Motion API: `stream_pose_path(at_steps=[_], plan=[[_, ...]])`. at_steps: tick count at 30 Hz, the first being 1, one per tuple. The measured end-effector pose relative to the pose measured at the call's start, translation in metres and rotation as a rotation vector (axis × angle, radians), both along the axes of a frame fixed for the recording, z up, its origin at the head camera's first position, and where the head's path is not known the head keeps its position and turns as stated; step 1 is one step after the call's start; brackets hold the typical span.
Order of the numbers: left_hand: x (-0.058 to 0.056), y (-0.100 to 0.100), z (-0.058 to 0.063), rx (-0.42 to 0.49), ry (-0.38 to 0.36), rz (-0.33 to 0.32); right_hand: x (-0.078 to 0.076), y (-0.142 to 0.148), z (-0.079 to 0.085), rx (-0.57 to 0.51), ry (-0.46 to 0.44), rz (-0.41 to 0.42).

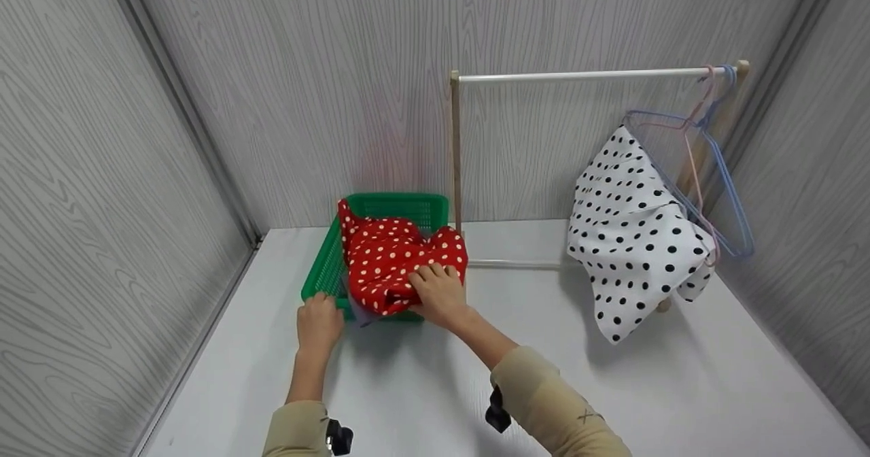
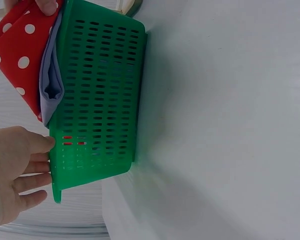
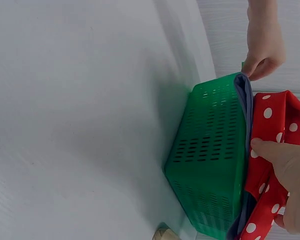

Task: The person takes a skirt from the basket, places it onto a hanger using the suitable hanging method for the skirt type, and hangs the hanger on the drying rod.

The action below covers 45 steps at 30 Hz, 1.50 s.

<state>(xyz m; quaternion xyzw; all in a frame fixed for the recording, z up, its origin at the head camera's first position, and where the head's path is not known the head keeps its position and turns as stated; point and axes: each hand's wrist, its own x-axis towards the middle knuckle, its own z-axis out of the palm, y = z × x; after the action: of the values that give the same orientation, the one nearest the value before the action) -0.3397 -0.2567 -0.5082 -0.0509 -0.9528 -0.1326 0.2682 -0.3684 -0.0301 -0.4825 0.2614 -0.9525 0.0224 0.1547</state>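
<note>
A green plastic basket [image 1: 319,266] with slotted walls stands on the white table by the back wall. My left hand [image 1: 320,324] grips its near left rim, thumb and fingers at the edge in the left wrist view. Heaped over the basket lies a red cloth [image 1: 380,256] with white dots. My right hand [image 1: 440,295] grips the near right part of this cloth, its thumb pressed on the fabric in the right wrist view. Under the red cloth, a blue-grey cloth [image 2: 51,82] hangs over the basket's near rim. The rest of the basket's contents is mostly hidden.
To the right stands a rack with a white rail [image 1: 584,75] and wooden posts. A pink hanger [image 1: 694,164] and blue hangers [image 1: 731,185] hang at its right end. A white cloth with black dots [image 1: 632,239] drapes there. Grey wood-grain walls enclose the table.
</note>
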Motion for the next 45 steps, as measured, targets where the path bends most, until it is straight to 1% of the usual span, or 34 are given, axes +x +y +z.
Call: stream_pose_path(at_steps=[3, 6, 8, 11, 15, 17, 19, 24, 29, 33, 37, 42, 45], plan=[[0.000, 0.001, 0.000, 0.011, -0.002, 0.003, -0.004, 0.001, 0.000, 0.027, -0.011, 0.005], [0.000, 0.002, -0.001, 0.014, -0.015, 0.010, -0.008, 0.002, 0.001, 0.034, 0.002, 0.022], [0.000, 0.002, -0.002, 0.015, -0.021, 0.012, -0.011, 0.004, 0.004, -0.001, 0.008, 0.033], [0.000, 0.001, -0.002, 0.011, -0.022, 0.014, -0.016, 0.008, 0.011, -0.125, 0.019, 0.051], [-0.001, -0.001, -0.003, 0.006, 0.011, 0.003, -0.024, 0.017, 0.028, -0.316, 0.033, 0.075], [-0.001, -0.001, -0.002, 0.008, 0.033, -0.007, -0.027, 0.023, 0.038, -0.376, 0.049, 0.080], [-0.001, -0.001, -0.002, 0.011, 0.040, -0.009, -0.030, 0.030, 0.047, -0.411, 0.054, 0.074], [0.000, -0.001, -0.003, 0.017, 0.028, -0.001, -0.036, 0.048, 0.063, -0.460, 0.112, 0.074], [0.000, 0.000, -0.002, 0.016, 0.038, 0.001, -0.042, 0.065, 0.076, -0.495, 0.217, 0.076], [0.001, 0.001, -0.001, 0.018, 0.032, 0.000, -0.045, 0.075, 0.091, -0.538, 0.276, 0.089], [0.001, 0.001, -0.001, 0.025, 0.039, -0.003, -0.047, 0.082, 0.112, -0.583, 0.322, 0.101], [0.000, 0.000, -0.002, 0.035, 0.080, -0.019, -0.048, 0.095, 0.142, -0.608, 0.358, 0.111], [0.000, -0.001, -0.003, 0.036, 0.108, -0.028, -0.047, 0.107, 0.158, -0.610, 0.397, 0.117]])
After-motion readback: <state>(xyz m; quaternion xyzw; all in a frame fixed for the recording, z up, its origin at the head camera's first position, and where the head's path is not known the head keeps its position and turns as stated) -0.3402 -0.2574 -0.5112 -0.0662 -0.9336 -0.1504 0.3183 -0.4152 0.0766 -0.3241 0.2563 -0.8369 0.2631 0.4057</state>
